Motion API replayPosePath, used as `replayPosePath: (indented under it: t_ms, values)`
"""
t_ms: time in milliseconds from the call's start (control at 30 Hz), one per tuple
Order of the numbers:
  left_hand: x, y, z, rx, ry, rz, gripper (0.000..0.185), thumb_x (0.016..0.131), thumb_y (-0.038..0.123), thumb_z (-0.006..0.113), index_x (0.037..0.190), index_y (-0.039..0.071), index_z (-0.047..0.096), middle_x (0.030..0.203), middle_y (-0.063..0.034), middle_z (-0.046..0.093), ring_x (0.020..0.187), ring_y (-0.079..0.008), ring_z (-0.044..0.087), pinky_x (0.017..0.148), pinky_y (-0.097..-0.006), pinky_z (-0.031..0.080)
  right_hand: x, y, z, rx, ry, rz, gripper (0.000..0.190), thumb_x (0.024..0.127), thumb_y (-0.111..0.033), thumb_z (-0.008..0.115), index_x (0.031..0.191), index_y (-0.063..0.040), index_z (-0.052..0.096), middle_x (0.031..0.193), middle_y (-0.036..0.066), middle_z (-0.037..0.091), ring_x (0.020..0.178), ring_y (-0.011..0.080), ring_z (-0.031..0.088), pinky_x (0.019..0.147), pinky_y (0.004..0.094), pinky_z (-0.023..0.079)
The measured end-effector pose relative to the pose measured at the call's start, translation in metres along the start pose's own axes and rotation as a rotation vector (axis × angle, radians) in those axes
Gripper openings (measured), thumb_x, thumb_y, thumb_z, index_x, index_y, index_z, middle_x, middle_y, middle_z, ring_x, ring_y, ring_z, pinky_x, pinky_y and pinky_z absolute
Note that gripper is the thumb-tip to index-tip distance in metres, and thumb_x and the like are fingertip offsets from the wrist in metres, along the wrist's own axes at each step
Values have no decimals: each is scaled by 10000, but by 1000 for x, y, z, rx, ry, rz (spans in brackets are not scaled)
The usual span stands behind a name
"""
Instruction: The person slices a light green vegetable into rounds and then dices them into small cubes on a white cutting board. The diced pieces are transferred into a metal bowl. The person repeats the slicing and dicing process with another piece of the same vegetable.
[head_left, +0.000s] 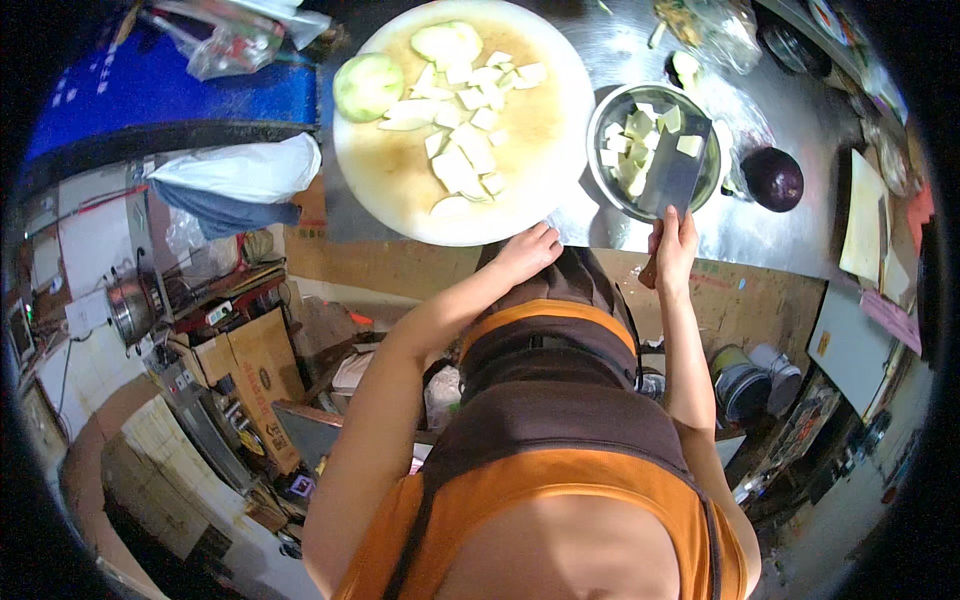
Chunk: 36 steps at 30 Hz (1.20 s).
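Note:
My right hand (675, 244) grips the handle of a cleaver (666, 180). Its dark blade is tilted over a steel bowl (600, 191), with one pale cut piece (689, 145) lying on the blade. Cut chunks of a pale green-skinned vegetable (636, 142) lie inside the bowl, partly hidden by the blade. Left of the bowl is a round white cutting board (525, 195), bearing scattered chunks (472, 146) and two larger pale green pieces (367, 86). My left hand (534, 247), fingers curled, rests by the board's near edge; whether it grips that edge is hidden.
A dark purple round vegetable, perhaps an eggplant (772, 178), sits on the steel table (795, 232) right of the bowl. Plastic bags (720, 34) and scraps lie behind it. White and blue cloths (240, 176) hang at left. Buckets (742, 386) stand below at right.

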<state>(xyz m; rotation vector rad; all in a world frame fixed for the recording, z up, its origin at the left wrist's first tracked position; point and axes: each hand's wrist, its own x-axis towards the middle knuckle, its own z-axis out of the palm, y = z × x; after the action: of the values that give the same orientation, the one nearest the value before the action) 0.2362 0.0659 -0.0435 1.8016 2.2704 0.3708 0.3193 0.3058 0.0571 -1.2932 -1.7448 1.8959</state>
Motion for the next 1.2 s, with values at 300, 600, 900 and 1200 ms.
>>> replayPosePath:
  t_ms: [300,600,900,1200]
  values:
    - [-37,-37,-80,-234,862,-746,268,824,49,639,1090,56,670,1166,-106,581,1175,-310,505,1026,-459,393,-15,34,62,-321,-520,118,354,1013,-293,526,815,0,521,573,43,534,446,114,503,423,276,411]
    - [13,-82,-71,-247,971,-761,586,679,236,826,1202,63,624,1366,-163,466,1294,-374,397,1052,-503,348,-18,45,147,-340,-626,35,323,1001,-234,528,816,30,539,514,62,524,396,152,508,396,315,415]
    - [50,-62,-104,-455,1006,-634,509,664,129,786,1149,50,650,1320,-144,510,1244,-344,461,1025,-461,393,-34,10,129,-262,-504,11,299,1016,-233,501,873,27,533,514,50,520,414,133,511,411,297,416]
    - [205,-14,-75,-942,792,-263,504,740,188,765,1211,65,633,1379,-182,469,1260,-356,460,1054,-443,380,-19,-11,15,-544,130,-194,266,996,-218,499,905,28,540,601,197,592,533,363,602,503,450,450]
